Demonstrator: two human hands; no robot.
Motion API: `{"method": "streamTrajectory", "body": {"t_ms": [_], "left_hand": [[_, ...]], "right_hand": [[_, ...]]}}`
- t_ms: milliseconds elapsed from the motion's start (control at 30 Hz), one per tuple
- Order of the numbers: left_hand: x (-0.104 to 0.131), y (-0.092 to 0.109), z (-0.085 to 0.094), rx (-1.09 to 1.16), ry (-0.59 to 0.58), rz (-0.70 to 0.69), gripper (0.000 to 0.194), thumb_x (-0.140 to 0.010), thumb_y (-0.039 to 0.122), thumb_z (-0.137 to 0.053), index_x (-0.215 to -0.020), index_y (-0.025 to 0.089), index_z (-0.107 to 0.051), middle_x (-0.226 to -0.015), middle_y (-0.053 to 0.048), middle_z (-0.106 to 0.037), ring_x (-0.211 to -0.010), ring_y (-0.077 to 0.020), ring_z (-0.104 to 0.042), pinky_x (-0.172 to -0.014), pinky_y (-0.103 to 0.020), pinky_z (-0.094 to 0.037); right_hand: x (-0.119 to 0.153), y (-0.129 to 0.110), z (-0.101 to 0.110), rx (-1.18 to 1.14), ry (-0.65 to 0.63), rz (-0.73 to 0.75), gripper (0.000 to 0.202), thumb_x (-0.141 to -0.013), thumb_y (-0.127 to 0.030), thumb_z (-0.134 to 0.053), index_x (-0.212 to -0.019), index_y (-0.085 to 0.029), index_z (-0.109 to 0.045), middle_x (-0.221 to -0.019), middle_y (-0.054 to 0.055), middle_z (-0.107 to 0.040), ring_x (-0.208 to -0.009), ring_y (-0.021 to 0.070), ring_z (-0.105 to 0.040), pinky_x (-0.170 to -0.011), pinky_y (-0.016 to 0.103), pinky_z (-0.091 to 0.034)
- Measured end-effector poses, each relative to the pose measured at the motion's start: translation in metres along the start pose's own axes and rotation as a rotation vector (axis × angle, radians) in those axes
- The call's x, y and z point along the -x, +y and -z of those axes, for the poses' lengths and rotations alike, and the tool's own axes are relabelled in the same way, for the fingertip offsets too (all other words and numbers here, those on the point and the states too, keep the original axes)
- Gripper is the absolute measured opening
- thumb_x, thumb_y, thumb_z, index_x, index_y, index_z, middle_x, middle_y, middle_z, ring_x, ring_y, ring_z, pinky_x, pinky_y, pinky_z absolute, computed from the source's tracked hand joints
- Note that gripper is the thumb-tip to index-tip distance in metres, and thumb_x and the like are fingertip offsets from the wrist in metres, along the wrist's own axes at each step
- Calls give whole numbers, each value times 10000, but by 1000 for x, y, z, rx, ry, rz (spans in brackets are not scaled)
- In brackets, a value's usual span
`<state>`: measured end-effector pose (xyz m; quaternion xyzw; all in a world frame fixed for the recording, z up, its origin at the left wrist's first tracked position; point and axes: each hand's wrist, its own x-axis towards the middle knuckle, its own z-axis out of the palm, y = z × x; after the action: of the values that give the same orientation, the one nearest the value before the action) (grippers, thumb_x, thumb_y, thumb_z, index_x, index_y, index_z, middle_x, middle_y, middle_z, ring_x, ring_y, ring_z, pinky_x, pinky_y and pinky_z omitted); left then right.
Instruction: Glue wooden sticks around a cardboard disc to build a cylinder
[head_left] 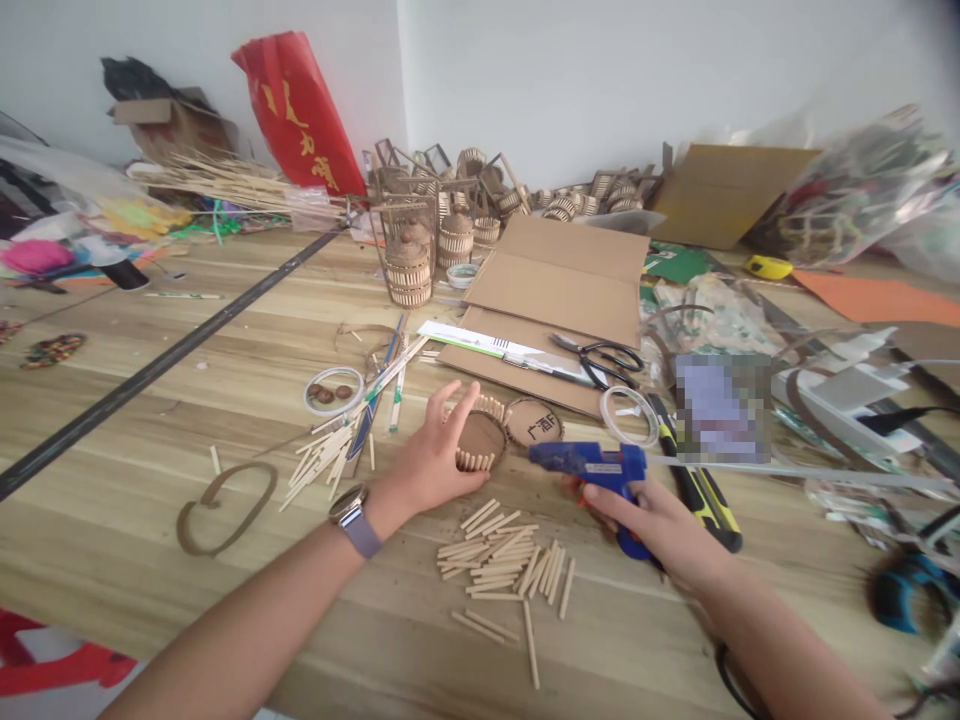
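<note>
A small round basket with a dark base and short upright sticks along part of its edge rests on the wooden table. My left hand curves around its left side, thumb at the near edge and fingers apart at the far edge. In my right hand is a blue glue gun, its nozzle pointing left toward the basket, a little apart from it. Beside the basket lies a round disc with dark characters. Many short wooden sticks are piled nearer me.
Scissors and a ruler lie on cardboard. Right of the glue gun is a yellow-black utility knife. Tape rolls, long thin strips and a brown strip coil surround the work. Finished little baskets stand behind.
</note>
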<state>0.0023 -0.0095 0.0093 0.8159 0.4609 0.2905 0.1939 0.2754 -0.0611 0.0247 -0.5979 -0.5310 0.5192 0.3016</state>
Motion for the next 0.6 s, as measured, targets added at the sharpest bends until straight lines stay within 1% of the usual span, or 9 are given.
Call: {"method": "streamTrajectory", "body": {"t_ms": [67, 133, 200, 267, 333, 400, 600], "left_hand": [[0, -1, 3, -4, -24, -11, 1120, -685, 192, -783, -1517, 319, -44, -1530, -164, -179, -1296, -375, -459, -1018, -538, -487], [0, -1, 4, -9, -33, -17, 1113, -689, 197, -782, -1516, 312, -46, -1529, -167, -179, -1294, -367, -463, -1032, -534, -477], [-1, -1, 4, -15, -35, -16, 1110, -686, 203, -785, -1513, 312, -53, -1527, -164, -185, -1293, -362, -464, -1043, -533, -470], [-1, -1, 3, -23, -34, -12, 1111, -681, 210, -792, -1511, 311, -61, -1530, -161, -186, -1297, -363, -461, -1044, -528, -471], [-1, -2, 2, -26, -34, -15, 1114, -681, 215, -795, -1513, 310, -59, -1539, -158, -175, -1304, -363, -455, -1041, -520, -476], [-1, -3, 2, -27, -31, -17, 1120, -685, 217, -795, -1516, 313, -51, -1548, -155, -165, -1313, -363, -447, -1040, -515, -478], [-1, -2, 3, -21, -36, -5, 1122, -684, 203, -791, -1517, 325, -51, -1544, -150, -179, -1332, -371, -424, -1020, -511, -496]], "right_hand": [[2, -2, -3, 117, -29, 36, 512, -728, -666, -645, -857, -171, -670, -556, -24, -513, -473, 117, -445, -421, 231, -347], [4, -6, -7, 210, -48, 131, 440, -764, -622, -625, -827, -189, -677, -595, -1, -585, -522, 143, -516, -465, 245, -424], [5, -10, -10, 293, -59, 215, 381, -797, -566, -602, -844, -201, -700, -689, 26, -676, -630, 189, -609, -560, 276, -505], [5, -13, -13, 364, -70, 268, 360, -823, -517, -572, -924, -204, -719, -824, 44, -741, -757, 235, -671, -668, 319, -552], [4, -13, -16, 413, -68, 294, 376, -837, -490, -546, -999, -196, -717, -917, 55, -763, -824, 259, -696, -730, 351, -569], [4, -13, -17, 440, -63, 308, 393, -843, -480, -532, -1037, -187, -709, -964, 67, -768, -852, 268, -708, -755, 364, -574], [6, -13, -21, 501, -40, 307, 406, -857, -482, -509, -1062, -197, -713, -995, 77, -769, -878, 276, -713, -766, 363, -570]]}}
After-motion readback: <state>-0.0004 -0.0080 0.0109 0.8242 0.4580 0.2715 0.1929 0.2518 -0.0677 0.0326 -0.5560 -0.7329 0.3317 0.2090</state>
